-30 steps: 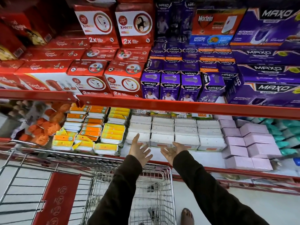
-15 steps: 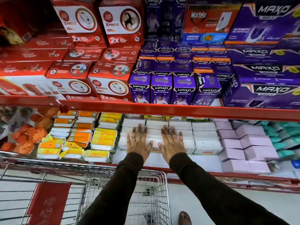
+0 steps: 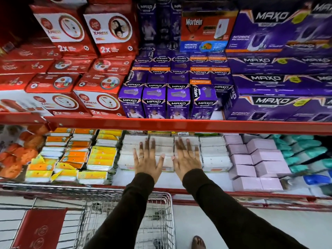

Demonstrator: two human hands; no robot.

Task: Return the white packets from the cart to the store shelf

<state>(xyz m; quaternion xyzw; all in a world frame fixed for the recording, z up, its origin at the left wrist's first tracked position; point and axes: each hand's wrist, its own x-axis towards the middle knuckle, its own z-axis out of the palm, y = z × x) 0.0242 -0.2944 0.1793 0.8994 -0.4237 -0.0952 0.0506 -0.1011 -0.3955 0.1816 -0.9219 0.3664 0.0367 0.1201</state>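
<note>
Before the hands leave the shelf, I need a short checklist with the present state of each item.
1. Left hand flat on the white packets, fingers spread: ok.
2. Right hand flat on the same stacks: ok.
3. Both hands hold nothing: ok.
4. Packets stand in even rows beside the pink boxes: ok.
5. More white packets left in the cart: cannot tell, basket partly hidden by the sleeves.

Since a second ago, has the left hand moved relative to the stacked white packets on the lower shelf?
Yes. The left hand has gone forward, from the front edge of the stacked white packets to lying flat on top, fingers spread toward the red shelf rail.
</note>
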